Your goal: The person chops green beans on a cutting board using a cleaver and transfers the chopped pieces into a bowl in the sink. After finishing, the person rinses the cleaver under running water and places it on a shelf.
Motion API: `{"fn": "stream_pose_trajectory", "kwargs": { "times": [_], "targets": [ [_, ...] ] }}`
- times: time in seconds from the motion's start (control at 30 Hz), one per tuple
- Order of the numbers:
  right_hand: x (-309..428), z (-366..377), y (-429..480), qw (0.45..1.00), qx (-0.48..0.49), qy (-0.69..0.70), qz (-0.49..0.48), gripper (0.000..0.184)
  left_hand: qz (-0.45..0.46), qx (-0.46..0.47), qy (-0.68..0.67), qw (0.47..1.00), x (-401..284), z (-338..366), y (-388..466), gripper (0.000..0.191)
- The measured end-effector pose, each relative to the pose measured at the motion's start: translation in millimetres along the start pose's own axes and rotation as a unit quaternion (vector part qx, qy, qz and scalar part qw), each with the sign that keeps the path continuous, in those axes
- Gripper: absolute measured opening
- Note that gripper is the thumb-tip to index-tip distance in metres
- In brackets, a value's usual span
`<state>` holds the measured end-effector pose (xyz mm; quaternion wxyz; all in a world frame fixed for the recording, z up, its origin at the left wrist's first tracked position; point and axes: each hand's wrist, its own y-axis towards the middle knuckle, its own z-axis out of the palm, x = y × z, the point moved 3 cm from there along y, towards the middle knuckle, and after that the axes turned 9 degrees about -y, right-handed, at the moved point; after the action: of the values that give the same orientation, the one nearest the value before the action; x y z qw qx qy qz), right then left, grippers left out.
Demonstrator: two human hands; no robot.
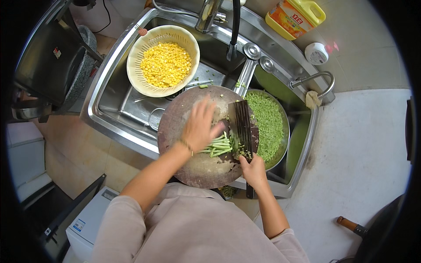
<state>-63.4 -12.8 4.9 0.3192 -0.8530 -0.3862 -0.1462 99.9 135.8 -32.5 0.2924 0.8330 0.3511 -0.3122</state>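
My right hand grips the handle of a dark cleaver, whose wide blade spans the right part of a round wooden chopping board. Chopped green bits cling to the blade. My left hand, blurred, is spread with its fingers apart over the board. Below and beside its thumb lies a bundle of cut green bean pods; whether the palm touches them cannot be made out. Right of the board, partly under its edge, a metal bowl holds finely chopped green beans.
The board rests across a double stainless steel sink. A cream plastic colander of corn kernels stands in the left basin. Behind are a faucet and a yellow detergent jug. A pan handle juts over the right counter.
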Motion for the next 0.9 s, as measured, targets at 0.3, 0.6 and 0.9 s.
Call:
{"fn": "stream_pose_trajectory", "kwargs": {
  "times": [0.3, 0.6, 0.9],
  "targets": [
    [-9.1, -13.8, -25.4, 0.995, -0.005, 0.037, 0.089, 0.021, 0.043, 0.053, -0.014, 0.998, 46.7, 2.5, 33.3, 0.043],
    [17.8, -16.0, -65.0, 0.997, 0.031, -0.062, 0.032, 0.019, 0.047, 0.091, -0.12, 0.987, -22.5, 2.9, -54.4, 0.036],
    [21.6, -3.7, -48.4, 0.99, 0.089, -0.107, 0.023, 0.02, 0.087, 0.07, -0.124, 0.986, -14.6, 16.8, -64.7, 0.02]
  ]
}}
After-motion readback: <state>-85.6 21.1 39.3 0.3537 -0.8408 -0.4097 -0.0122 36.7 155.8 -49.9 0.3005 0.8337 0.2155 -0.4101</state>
